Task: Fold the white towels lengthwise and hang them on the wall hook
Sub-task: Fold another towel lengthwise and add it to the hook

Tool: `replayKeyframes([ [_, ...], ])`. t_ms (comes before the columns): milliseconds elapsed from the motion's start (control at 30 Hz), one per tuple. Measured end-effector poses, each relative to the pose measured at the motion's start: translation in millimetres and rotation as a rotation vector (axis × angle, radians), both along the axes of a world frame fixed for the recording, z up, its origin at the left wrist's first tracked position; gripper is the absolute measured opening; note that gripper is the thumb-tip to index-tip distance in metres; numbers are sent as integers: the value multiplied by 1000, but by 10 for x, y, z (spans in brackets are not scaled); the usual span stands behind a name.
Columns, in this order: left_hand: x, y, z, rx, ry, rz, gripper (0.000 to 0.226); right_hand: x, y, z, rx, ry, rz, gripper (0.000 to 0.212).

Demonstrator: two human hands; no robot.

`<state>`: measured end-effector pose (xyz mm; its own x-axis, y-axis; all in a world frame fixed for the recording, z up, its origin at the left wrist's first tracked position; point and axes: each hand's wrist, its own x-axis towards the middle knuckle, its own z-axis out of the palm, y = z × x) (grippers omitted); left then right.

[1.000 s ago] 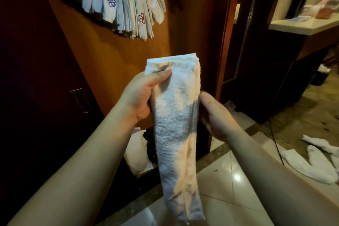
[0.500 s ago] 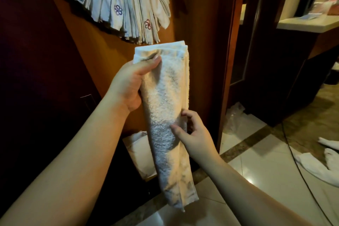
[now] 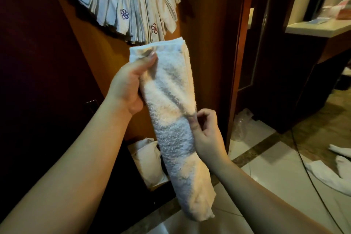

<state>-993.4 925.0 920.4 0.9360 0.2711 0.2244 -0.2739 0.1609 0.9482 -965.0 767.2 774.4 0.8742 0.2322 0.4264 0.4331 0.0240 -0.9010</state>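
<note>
A white towel [image 3: 171, 112], folded into a long narrow strip, hangs upright in front of me. My left hand [image 3: 129, 85] grips its upper part, thumb pressed on the front near the top edge. My right hand [image 3: 205, 135] pinches the towel's right edge at mid-height between thumb and fingers. Just above the towel's top, a bunch of folded white towels [image 3: 133, 4] with small embroidered flowers hangs on the orange wooden wall; the hook itself is hidden behind them.
A white bag [image 3: 148, 163] leans at the wall's foot behind the towel. More white towels [image 3: 326, 175] lie on the tiled floor at right, beside a black cable [image 3: 311, 176]. A dark counter [image 3: 313, 30] stands at the back right, crumpled plastic [image 3: 243, 123] below the door frame.
My right hand has slid up the towel's right edge and now pinches it. The towel sits a little closer under the hanging bunch, and its lower part has swung right.
</note>
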Motion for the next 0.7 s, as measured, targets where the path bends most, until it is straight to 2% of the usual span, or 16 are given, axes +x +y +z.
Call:
replayKeyframes([
  [133,-24,-52,50,-121,-5,-63,17,77,-18,-26,-2,-72,-51,7],
  [333,-2,-134,85,-178,34,-35,36,37,-53,-7,-9,47,64,24],
  [500,15,-170,87,-132,31,-10,29,103,-124,81,-39,150,138,23],
  [700,42,-108,120,-68,33,117,15,89,-198,121,-59,54,107,23],
])
